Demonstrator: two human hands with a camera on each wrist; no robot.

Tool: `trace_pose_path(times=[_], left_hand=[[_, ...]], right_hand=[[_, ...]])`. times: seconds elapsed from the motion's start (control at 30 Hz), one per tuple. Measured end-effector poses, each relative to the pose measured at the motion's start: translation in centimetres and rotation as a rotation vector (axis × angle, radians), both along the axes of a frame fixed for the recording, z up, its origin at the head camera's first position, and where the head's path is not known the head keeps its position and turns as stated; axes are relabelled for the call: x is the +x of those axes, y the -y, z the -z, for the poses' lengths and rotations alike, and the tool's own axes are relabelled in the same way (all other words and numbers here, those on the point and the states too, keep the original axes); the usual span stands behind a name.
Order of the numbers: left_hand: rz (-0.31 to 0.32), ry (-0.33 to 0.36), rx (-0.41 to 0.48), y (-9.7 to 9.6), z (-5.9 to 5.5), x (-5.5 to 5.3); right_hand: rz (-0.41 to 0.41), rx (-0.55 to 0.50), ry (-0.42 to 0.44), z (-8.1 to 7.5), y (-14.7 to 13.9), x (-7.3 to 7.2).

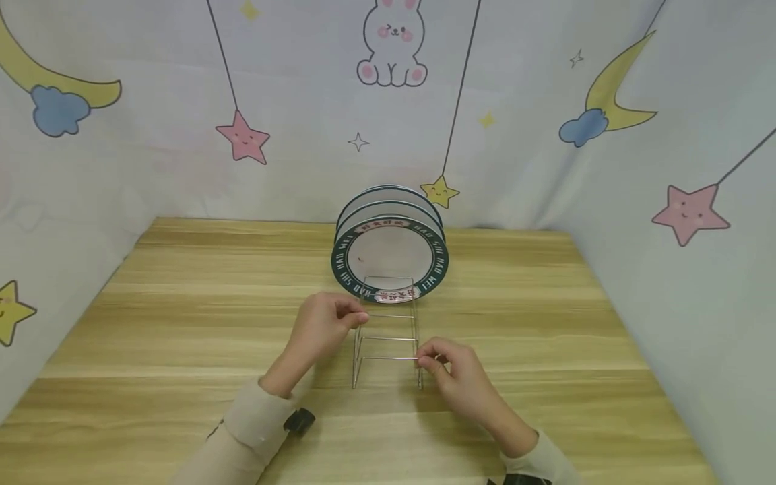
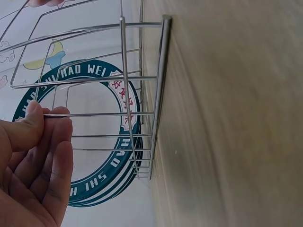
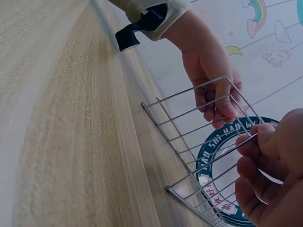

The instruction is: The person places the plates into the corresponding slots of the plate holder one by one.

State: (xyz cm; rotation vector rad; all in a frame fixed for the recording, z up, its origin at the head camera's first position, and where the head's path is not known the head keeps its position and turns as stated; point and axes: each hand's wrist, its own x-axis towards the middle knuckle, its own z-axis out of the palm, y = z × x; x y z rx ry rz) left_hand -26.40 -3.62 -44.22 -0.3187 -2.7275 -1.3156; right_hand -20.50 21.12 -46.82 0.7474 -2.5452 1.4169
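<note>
A silver wire plate rack [image 1: 388,358] stands on the wooden table. Three round plates with dark green rims and white lettering are upright at its far end, one behind another; the front plate [image 1: 388,256] mostly covers the others. My left hand [image 1: 322,327] pinches a wire on the rack's left side between thumb and fingers. Lower down, my right hand [image 1: 457,377] pinches the top corner of the nearest wire loop on the right. In the right wrist view, thumb and forefinger of the right hand [image 3: 279,165] close on that wire, the other fingers curled beside it.
Behind the table [image 1: 515,303] hangs a pale cloth backdrop [image 1: 315,81] printed with stars, moons and a rabbit. Similar cloth walls border the left and right sides. Dark straps [image 1: 300,422] sit at the sleeve cuffs.
</note>
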Motion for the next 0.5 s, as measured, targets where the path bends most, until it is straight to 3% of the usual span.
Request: trace_pose_path(times=[0.27, 0.5], left_hand=[[0.009, -0.007, 0.001, 0.12, 0.06, 0.20], [0.037, -0.030, 0.004, 0.49, 0.31, 0.14]], right_hand=[[-0.049, -0.012, 0.042, 0.04, -0.27, -0.22], [-0.142, -0.013, 0.041, 0.16, -0.85, -1.00]])
